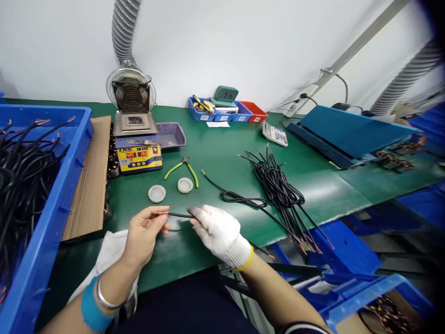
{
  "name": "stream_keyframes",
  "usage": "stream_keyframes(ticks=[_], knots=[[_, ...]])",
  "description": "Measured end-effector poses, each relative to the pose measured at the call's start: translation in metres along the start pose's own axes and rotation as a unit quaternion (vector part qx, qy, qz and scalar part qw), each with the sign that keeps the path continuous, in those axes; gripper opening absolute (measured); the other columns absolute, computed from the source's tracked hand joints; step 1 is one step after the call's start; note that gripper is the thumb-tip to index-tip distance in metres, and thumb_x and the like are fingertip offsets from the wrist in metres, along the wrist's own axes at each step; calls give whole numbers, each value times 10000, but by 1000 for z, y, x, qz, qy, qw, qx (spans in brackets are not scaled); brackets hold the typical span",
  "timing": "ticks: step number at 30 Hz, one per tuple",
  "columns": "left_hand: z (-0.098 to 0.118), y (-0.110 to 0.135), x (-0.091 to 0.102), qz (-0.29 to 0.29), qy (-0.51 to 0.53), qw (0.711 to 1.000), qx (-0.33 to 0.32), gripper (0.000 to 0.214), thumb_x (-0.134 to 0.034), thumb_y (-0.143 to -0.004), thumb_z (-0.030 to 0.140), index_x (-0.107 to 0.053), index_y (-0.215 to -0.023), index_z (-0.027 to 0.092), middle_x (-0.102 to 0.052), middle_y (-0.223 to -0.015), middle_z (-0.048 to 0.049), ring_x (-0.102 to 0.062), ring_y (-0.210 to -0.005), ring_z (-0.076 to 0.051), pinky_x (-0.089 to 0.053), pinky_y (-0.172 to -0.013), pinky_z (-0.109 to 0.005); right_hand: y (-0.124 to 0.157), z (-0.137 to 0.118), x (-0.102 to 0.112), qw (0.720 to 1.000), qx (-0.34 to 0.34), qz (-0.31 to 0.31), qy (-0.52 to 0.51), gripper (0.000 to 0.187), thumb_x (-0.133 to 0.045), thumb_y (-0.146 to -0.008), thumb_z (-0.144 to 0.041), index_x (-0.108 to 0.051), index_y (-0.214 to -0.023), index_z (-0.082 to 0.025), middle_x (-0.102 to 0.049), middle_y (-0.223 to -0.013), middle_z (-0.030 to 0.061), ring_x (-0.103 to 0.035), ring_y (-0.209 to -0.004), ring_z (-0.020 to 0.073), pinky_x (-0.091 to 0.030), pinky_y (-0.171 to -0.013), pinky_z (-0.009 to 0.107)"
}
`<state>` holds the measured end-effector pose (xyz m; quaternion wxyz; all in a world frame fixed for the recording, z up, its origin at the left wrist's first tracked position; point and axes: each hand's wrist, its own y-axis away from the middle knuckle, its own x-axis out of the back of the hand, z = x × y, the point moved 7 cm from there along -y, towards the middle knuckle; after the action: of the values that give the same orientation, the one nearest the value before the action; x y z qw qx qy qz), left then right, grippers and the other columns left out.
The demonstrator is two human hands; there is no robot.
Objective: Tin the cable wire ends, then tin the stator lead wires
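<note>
A black cable [179, 215] runs between my two hands above the green table. My left hand [148, 232], bare, pinches the thin coloured wires at its stripped end. My right hand [217, 232], in a white knitted glove, is closed around the cable's black jacket. More cable shows beyond the glove, near the table's front edge. Just past my hands sit two small round white dishes, one on the left [157, 194] and one on the right [185, 185]. Behind them lie green-handled cutters [182, 170] with the handles spread. A looped black cable [243, 199] rests to the right.
A bundle of black cables [278, 185] overhangs the front edge at right. At left stand a blue crate [74, 157] of cables, cardboard [91, 185] and a yellow-blue soldering unit [139, 157] below a fume fan. Parts bins [205, 116], a calculator [274, 133] and a blue panel [354, 130] line the back.
</note>
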<state>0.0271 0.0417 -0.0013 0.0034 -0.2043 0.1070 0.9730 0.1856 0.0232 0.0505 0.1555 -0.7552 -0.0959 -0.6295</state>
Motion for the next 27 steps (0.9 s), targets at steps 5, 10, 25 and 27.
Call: stream_keyframes(ticks=[5,10,25,27], knots=[[4,2,-3,-14,23,1000,-3,216,-764,-652,262,-684,-816,146,-631,-654,2,-540,-516,-72,-462,-475,-177,-3,-3,-7,994,-13,-102,-34,329,-315,-942,-391,-595,-1051,-259,-633,-851,10,-590,-761,154,-307,-600,258],[3,0,0,4,8,1000,-19,172,-762,-662,254,-631,-710,154,-606,-704,27,-530,-496,-52,-456,-467,-168,-5,-13,-14,978,44,-186,-87,285,-338,-928,-407,-586,-925,-265,-644,-831,-34,-564,-669,114,-174,-504,247],[11,-2,14,81,-31,988,-131,160,-704,-729,235,-591,-643,162,-568,-687,39,-517,-524,-44,-439,-521,-168,0,-46,-13,985,57,-143,-81,354,-278,-946,-391,-511,-1167,-243,-617,-926,19,-574,-734,147,-226,-536,264],[8,-3,14,92,-23,991,-93,160,-723,-701,268,-602,-692,163,-571,-649,43,-513,-500,-51,-439,-501,-175,-4,-37,-7,986,26,-141,-80,366,-281,-949,-378,-476,-1240,-272,-611,-973,19,-587,-780,148,-268,-563,256]])
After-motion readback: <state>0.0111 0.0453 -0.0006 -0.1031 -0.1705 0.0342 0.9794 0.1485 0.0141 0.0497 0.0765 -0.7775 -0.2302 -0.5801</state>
